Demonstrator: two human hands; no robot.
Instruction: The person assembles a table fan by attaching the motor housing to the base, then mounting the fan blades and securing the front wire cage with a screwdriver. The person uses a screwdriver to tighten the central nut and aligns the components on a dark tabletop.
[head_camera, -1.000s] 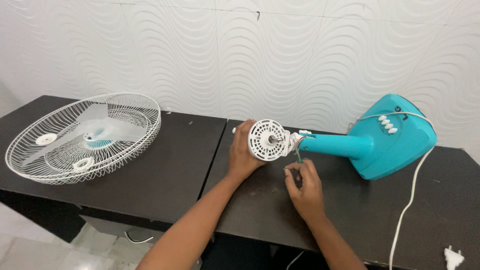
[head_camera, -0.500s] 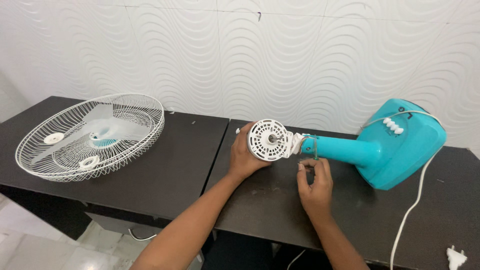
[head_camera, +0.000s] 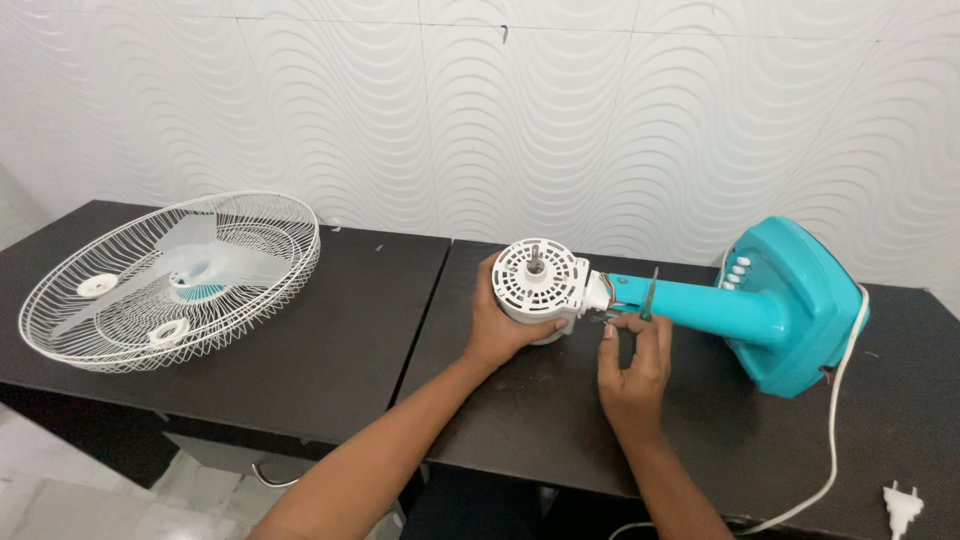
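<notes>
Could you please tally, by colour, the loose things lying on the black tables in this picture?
White: 3 – motor, grille, plug
Teal: 1 – stand
Green: 1 – small tool in the right hand
Total: 5
The left hand grips the motor.

Left hand (head_camera: 500, 325) wraps the motor (head_camera: 541, 286) — palm and most fingers hidden behind it. Tool (head_camera: 650, 297) in right hand (head_camera: 632, 375): thin, too small to tell its kind. Cord (head_camera: 832, 430) drops past the surface (head_camera: 330, 350) edge. Both forearms cut off at the bottom edge.
</notes>
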